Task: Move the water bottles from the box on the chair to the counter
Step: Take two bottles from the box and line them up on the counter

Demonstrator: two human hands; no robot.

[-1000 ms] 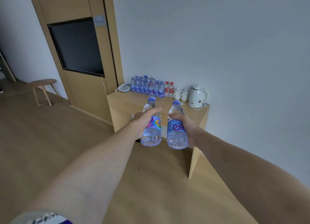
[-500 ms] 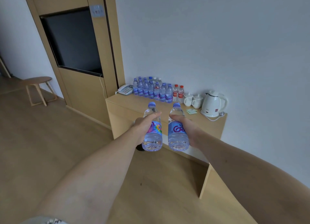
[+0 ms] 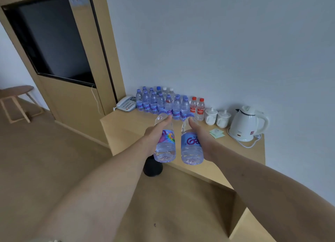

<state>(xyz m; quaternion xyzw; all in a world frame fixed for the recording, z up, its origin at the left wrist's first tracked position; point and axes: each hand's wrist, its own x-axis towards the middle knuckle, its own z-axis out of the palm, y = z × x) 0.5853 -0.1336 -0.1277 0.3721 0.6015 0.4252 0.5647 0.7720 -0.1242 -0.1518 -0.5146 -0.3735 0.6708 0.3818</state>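
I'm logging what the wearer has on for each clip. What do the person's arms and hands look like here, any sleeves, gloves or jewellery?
Both forearms are bare, with no gloves on the left hand or right hand. No watch, ring or bracelet shows. At the bottom edge, a sliver of pale fabric near the left arm may be a short sleeve hem; too little shows to tell more.

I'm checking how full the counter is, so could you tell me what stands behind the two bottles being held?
Behind the held bottles stands a cluster of bottles against the wall on the counter. The hands hide some fronts, so a count is unsure.
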